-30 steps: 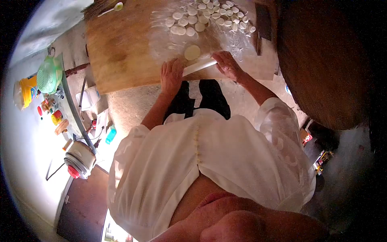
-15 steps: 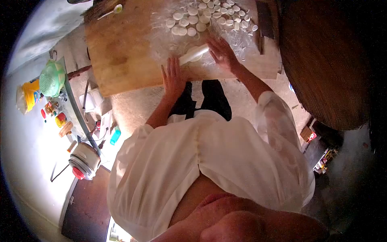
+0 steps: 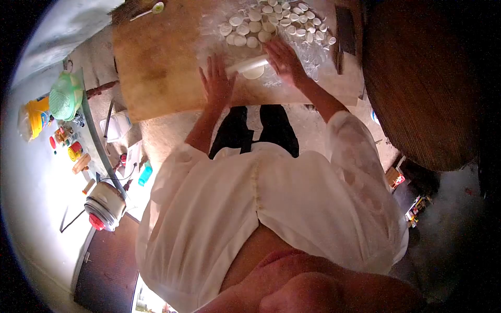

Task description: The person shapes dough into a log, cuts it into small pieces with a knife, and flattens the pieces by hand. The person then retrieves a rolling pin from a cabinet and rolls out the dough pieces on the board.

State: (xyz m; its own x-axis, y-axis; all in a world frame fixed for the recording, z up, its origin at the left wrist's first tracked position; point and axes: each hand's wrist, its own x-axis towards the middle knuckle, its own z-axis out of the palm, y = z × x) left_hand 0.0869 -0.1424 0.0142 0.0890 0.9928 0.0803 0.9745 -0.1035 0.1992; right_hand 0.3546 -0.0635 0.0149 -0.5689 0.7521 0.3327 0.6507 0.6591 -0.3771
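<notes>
A pale rolling pin (image 3: 249, 64) lies on the floured wooden board, a round piece of dough (image 3: 254, 73) showing partly from under its near side. My left hand (image 3: 218, 86) is laid flat at the pin's left end, its fingers stretched and spread. At the right end, my right hand (image 3: 284, 61) rests with its fingers extended over the pin. Both hands are open, touching the pin without wrapping round it. Beyond them, several small dough rounds (image 3: 254, 26) are heaped in loose flour. The pin's ends are hidden by my hands.
The wooden board (image 3: 156, 68) spans the space before me. A spoon (image 3: 156, 8) lies at its far left, a dark flat tool (image 3: 345, 31) at its right. A dark round wooden surface (image 3: 417, 88) stands to the right. A rice cooker (image 3: 106, 206) and green basket (image 3: 65, 96) are left.
Both hands and the rolling pin have moved away from my body, with my left hand shifting slightly left. More of the dough round now shows on the pin's near side.
</notes>
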